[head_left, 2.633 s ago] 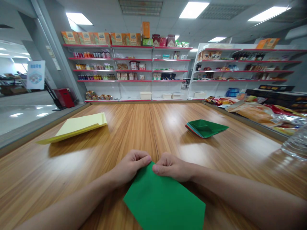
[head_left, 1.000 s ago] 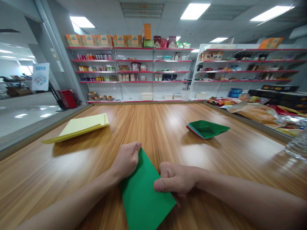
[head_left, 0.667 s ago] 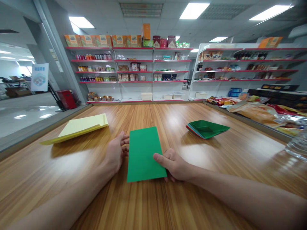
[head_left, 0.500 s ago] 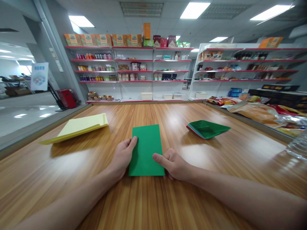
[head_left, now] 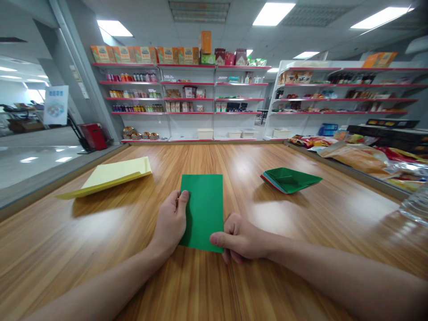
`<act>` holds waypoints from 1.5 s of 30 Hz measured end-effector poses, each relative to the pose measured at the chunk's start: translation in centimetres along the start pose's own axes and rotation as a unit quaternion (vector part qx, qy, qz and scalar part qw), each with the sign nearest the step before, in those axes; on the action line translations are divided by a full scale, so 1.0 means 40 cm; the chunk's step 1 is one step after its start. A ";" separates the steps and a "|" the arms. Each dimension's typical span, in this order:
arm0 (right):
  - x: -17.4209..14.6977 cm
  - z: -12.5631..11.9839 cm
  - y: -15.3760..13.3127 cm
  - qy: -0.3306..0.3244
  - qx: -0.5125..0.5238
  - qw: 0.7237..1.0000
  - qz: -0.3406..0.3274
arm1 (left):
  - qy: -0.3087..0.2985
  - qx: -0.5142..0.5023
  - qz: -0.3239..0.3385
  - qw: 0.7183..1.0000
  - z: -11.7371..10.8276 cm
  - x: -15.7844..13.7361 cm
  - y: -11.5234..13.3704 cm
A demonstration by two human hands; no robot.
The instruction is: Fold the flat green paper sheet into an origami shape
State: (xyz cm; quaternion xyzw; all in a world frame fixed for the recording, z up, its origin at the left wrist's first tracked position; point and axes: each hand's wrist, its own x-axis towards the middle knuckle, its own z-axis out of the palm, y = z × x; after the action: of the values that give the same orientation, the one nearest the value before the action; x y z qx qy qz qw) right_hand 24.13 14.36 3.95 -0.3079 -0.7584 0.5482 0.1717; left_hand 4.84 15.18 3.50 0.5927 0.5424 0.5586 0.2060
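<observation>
Between my two hands is a flat green sheet of paper (head_left: 203,209), held up over the wooden table. My left hand (head_left: 172,218) is closed on its left edge, thumb on the front face. My right hand (head_left: 239,238) pinches the lower right corner, with the thumb lying across the front and the fingers curled behind. To the right lies a stack of folded papers (head_left: 290,179), a green one on top and other colours showing at its edge. On the left rests a pale yellow stack of paper (head_left: 115,174) with a raised, curled front edge.
The wood-grain table (head_left: 194,285) has a raised rim. Packaged snacks (head_left: 357,158) and black boxes lie along the right side, near a clear plastic object (head_left: 416,205). Stocked shelves (head_left: 187,98) stand beyond the far edge, and a red box (head_left: 94,137) is on the floor at left.
The green paper has turned slightly clockwise, its lower right corner now lower. My right hand has moved down a little with that corner; my left hand keeps its hold.
</observation>
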 end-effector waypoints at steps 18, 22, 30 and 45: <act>0.019 0.000 0.016 0.003 0.102 0.992 -0.073 | -0.341 -0.268 -0.184 0.882 0.032 -0.069 0.030; 0.016 0.006 0.013 -0.046 0.131 0.988 -0.061 | -0.389 -0.258 -0.154 0.871 0.028 -0.079 0.047; 0.016 -0.005 0.020 -0.110 0.115 0.982 -0.098 | -0.448 -0.251 -0.160 0.843 0.027 -0.087 0.076; 0.028 -0.016 0.037 0.025 0.161 0.984 -0.066 | -0.418 -0.324 -0.208 0.823 0.030 -0.088 0.035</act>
State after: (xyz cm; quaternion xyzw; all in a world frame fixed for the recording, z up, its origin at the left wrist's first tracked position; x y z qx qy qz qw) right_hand 24.09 15.86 2.71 -0.2388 -0.6745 0.6429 0.2733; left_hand 7.24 12.10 2.82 0.5414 0.3026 0.3447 0.7046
